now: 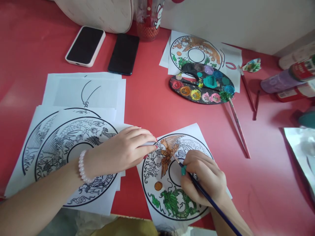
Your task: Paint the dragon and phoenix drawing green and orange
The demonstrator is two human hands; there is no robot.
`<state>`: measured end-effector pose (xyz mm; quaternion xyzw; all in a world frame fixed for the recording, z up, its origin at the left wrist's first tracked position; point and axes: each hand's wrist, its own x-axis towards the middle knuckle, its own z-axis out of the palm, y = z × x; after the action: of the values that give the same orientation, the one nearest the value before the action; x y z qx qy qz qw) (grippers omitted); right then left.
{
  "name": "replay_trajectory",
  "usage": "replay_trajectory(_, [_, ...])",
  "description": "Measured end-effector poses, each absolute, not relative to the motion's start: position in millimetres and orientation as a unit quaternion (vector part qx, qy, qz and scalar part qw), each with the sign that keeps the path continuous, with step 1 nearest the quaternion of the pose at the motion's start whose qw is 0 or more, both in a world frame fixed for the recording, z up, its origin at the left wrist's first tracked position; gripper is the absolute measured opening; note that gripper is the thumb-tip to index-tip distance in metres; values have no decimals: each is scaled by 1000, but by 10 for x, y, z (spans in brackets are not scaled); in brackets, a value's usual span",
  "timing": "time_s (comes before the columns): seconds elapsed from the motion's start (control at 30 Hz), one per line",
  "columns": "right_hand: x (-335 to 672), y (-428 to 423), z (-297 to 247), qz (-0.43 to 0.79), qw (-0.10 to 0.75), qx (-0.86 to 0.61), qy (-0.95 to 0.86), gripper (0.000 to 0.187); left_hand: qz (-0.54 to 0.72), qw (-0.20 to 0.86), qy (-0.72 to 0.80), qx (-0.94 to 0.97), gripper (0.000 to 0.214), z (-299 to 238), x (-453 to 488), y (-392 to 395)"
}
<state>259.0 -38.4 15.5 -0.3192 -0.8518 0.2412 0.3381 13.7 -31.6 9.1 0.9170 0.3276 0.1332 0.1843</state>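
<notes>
A blue-handled paintbrush [209,198] is pinched in my right hand [205,175], its tip touching the orange phoenix on a printed sheet [176,209]. That sheet bears a ring design with a green dragon and an orange dot; part of the phoenix's tail is uncoloured. My left hand [125,147], palm down with fingers stretched out, reaches the sheet's left edge with its fingertips. A pale bead bracelet [83,166] circles that wrist. Beneath the left hand and forearm lies a stack of uncoloured ring prints [98,205].
A black paint palette [203,82] with several colours overlaps a coloured sheet [197,42]; a brush [240,131] leans on its edge. Two phones [86,46] lie at the back left near a clear cup [149,26]. Paint bottles [283,78] lie at the right.
</notes>
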Motion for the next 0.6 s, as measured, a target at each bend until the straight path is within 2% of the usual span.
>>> replay_trajectory(0.6, [2605,-380,182,257,321,-302,-860,23,140,177,322,919,24,93,124,-308])
